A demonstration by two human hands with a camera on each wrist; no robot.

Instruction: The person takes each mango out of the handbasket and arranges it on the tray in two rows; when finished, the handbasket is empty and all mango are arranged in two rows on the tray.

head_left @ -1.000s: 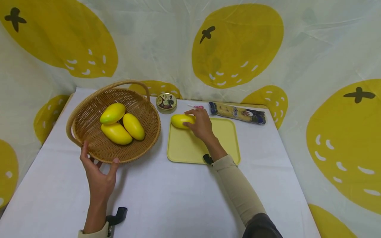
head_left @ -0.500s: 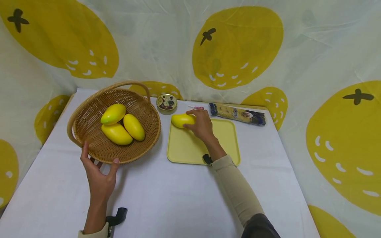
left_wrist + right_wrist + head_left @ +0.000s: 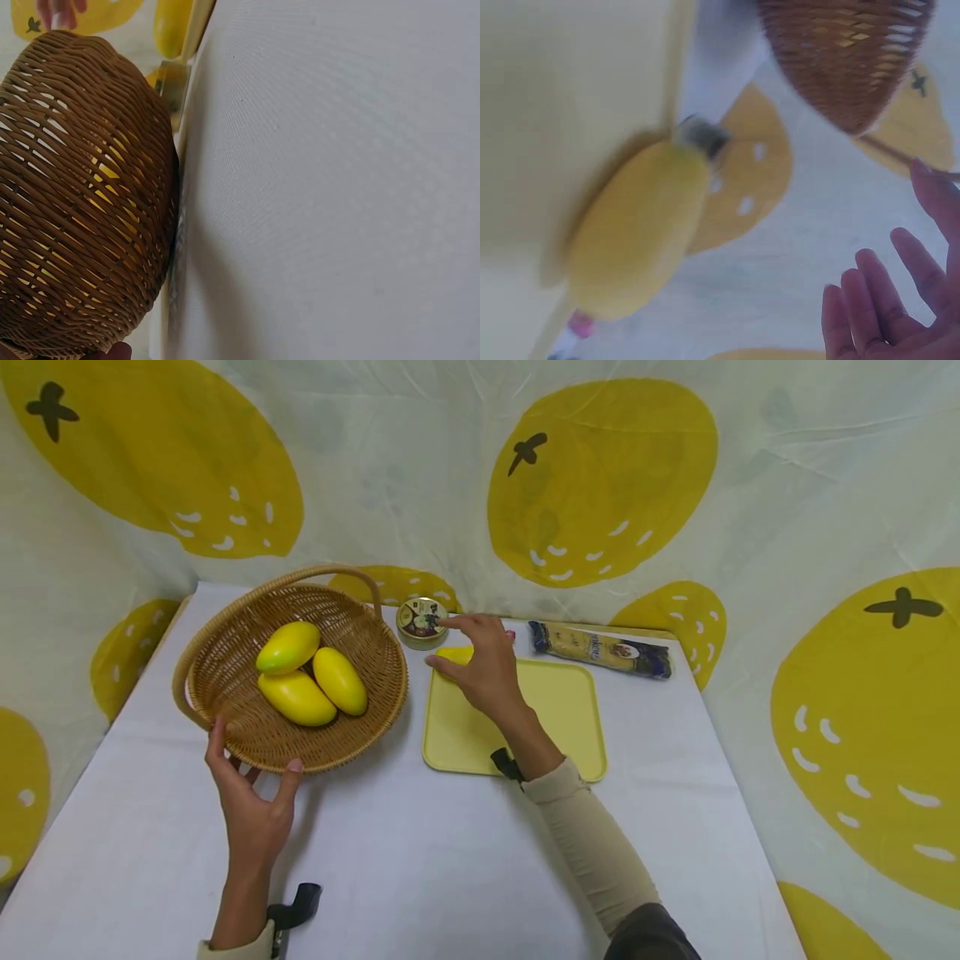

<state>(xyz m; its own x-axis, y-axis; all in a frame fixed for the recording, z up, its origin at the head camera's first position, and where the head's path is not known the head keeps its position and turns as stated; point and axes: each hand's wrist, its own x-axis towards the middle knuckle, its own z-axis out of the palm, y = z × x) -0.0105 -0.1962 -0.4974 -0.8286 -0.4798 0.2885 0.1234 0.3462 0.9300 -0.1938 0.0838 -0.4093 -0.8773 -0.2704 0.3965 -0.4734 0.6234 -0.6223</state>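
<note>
A wicker basket (image 3: 367, 635) with a looped handle stands at the left, and three mangoes (image 3: 297, 699) lie inside it. My left hand (image 3: 253, 814) grips its near rim, thumb and fingers apart along the edge. In the left wrist view, fingertips (image 3: 116, 351) show under the woven side (image 3: 82, 195). Another mango (image 3: 641, 232) lies on the far left corner of the yellow tray (image 3: 465, 739). My right hand (image 3: 489, 670) hovers over that corner, fingers spread and apart from the mango, partly hiding it in the head view. Nothing is in this hand.
A round tin (image 3: 422, 620) stands behind the tray's left corner, close to the right fingertips. A long blue-ended packet (image 3: 600, 649) lies along the table's back edge. Something small and pink (image 3: 511, 636) is mostly hidden behind the right hand. A lemon-print cloth (image 3: 375, 485) hangs behind.
My right hand has let go of the mango on the tray, its fingers spreading and lifting slightly leftward. The mango stays at the tray's corner. My left hand keeps its grip on the basket.
</note>
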